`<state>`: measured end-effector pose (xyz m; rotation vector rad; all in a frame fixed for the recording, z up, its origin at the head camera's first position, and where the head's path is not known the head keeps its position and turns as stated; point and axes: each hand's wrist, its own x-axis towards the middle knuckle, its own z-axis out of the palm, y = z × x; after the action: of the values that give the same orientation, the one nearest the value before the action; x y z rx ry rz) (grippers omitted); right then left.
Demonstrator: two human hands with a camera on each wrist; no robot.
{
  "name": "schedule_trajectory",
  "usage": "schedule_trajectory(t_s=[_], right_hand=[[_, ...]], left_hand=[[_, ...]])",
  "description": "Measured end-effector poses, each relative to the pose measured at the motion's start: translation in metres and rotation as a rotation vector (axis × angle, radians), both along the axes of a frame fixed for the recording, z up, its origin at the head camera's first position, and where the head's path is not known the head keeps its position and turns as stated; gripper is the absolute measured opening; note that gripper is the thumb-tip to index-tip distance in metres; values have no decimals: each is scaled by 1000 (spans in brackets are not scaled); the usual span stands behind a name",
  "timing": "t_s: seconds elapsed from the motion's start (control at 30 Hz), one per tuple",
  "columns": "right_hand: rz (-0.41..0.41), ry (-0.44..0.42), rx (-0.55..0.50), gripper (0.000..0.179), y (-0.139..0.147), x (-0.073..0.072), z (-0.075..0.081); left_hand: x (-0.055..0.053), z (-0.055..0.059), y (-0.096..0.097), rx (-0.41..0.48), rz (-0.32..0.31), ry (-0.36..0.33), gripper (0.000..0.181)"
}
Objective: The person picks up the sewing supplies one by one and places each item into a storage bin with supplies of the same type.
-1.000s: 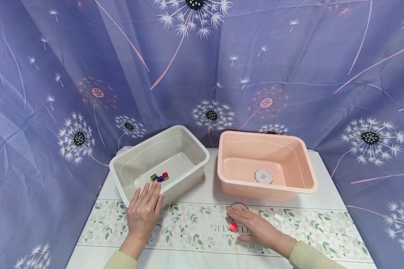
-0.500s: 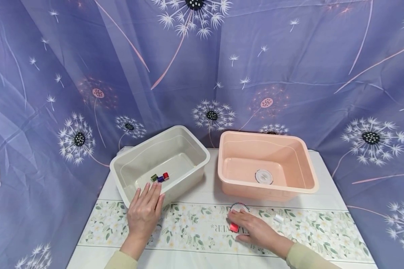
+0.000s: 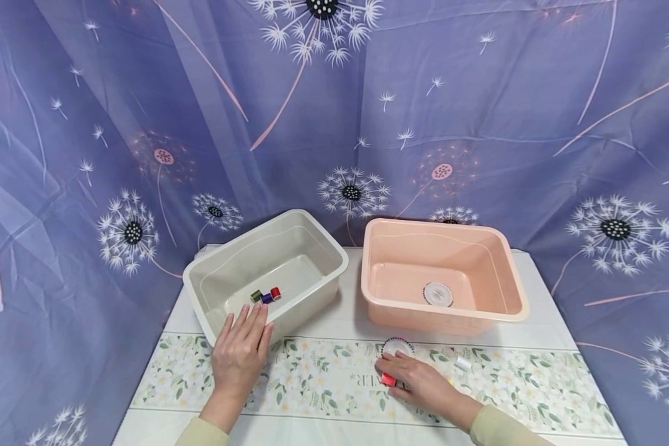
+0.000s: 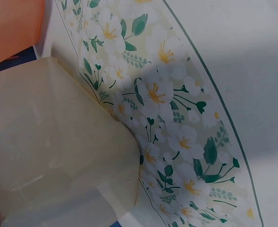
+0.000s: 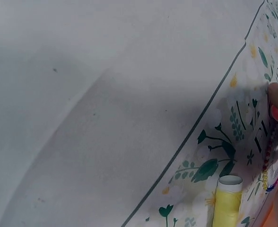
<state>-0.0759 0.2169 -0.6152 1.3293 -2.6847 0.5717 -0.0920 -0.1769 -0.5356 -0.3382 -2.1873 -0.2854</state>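
My left hand (image 3: 238,356) lies with straight fingers on the near rim of the grey basin (image 3: 312,291). Inside that basin are a green spool (image 3: 256,296), a purple spool (image 3: 266,298) and a red spool (image 3: 275,293) of thread. Over the table runner, my right hand (image 3: 424,384) pinches another spool of red thread (image 3: 388,379) between thumb and fingers. Just beyond its fingertips lies a round wheel of coloured-head pins (image 3: 397,347). In the right wrist view a yellow spool of thread (image 5: 227,203) stands near this hand, and the red spool (image 5: 276,114) is partly hidden by a fingertip.
At the back right stands a pink basin (image 3: 446,314) with a second pin wheel (image 3: 437,295) in it. A white spool (image 3: 463,363) lies on the flowered runner (image 3: 318,378), right of the right hand. A purple dandelion curtain (image 3: 290,167) encloses the table.
The right hand's fingers have drawn in around the red spool and slightly toward the person, uncovering more of the pin wheel. The left hand stays on the grey basin's rim.
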Motion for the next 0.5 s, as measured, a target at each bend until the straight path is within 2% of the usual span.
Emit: schedule_trajectory(t_s=[0.27,0.5], right_hand=[[-2,26,-24,46,-4,-2,3],[-14,31,-22,43,-4,-4,3]], left_hand=[[1,-1,0,-6,7,-8,42],[2,-2,-1,-20,17,-30,44]])
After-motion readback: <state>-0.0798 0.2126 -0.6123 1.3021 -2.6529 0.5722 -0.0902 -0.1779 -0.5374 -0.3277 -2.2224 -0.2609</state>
